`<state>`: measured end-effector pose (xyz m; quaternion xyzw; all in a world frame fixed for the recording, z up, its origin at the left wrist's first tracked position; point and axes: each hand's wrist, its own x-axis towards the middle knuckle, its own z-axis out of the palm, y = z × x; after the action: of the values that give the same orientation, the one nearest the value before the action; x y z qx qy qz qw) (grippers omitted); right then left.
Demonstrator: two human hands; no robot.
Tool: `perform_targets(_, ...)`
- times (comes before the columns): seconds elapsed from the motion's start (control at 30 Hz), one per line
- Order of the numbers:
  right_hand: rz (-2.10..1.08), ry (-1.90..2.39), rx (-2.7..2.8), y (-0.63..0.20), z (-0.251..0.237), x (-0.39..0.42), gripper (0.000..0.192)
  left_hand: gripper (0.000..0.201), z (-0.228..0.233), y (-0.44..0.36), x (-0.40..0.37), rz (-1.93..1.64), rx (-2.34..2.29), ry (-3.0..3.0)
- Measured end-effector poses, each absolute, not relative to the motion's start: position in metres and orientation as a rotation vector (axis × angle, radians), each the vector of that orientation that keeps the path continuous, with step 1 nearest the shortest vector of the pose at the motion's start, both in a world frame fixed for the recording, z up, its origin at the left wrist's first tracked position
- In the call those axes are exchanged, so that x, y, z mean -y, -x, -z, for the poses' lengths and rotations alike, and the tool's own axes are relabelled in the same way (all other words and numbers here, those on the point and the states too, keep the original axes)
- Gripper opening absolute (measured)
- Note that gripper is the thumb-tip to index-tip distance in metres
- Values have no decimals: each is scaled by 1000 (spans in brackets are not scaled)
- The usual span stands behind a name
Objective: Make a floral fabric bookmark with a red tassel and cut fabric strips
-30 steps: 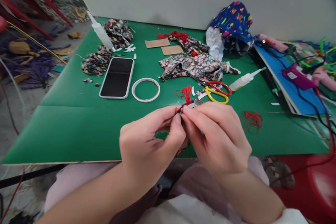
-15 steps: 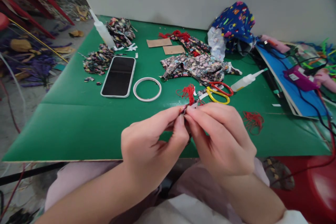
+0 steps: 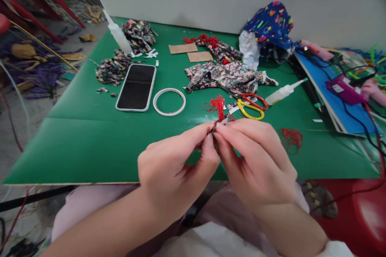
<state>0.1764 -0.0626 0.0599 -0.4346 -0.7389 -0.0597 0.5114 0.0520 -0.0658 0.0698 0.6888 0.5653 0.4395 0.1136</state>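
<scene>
My left hand (image 3: 177,160) and my right hand (image 3: 256,158) meet above the table's front part, fingertips pinched together. Between them is a small piece of dark floral fabric (image 3: 212,127), mostly covered by the fingers. A red thread tassel (image 3: 217,105) sticks out beyond the fingertips, its strands fanned away from me. Beside my right fingertips a bit of pale strip shows. Just past the hands lie scissors (image 3: 251,109) with one red and one yellow handle loop, their blades partly under crumpled floral fabric (image 3: 232,76).
On the green table (image 3: 90,144) are a phone (image 3: 137,87), a roll of tape (image 3: 169,102), two glue bottles (image 3: 118,37), brown card pieces (image 3: 182,48) and loose red threads (image 3: 291,140). Floral scraps (image 3: 113,68) lie at left. A blue folder (image 3: 334,96) and a purple device (image 3: 346,89) with cables are at right.
Almost nothing differs. Both hands have shifted very slightly to the right, still pinching the fabric piece with the tassel.
</scene>
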Motion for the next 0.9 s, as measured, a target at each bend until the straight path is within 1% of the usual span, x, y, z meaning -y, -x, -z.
perform_targets(0.6, 98, 1074, 1773, -176, -63, 65, 19, 21, -71, -53, 67, -1268, -1707, -2051)
perform_targets(0.9, 113, 1095, 1758, -175, -60, 62, 19, 17, -65, -53, 61, -1360, -1586, -1902)
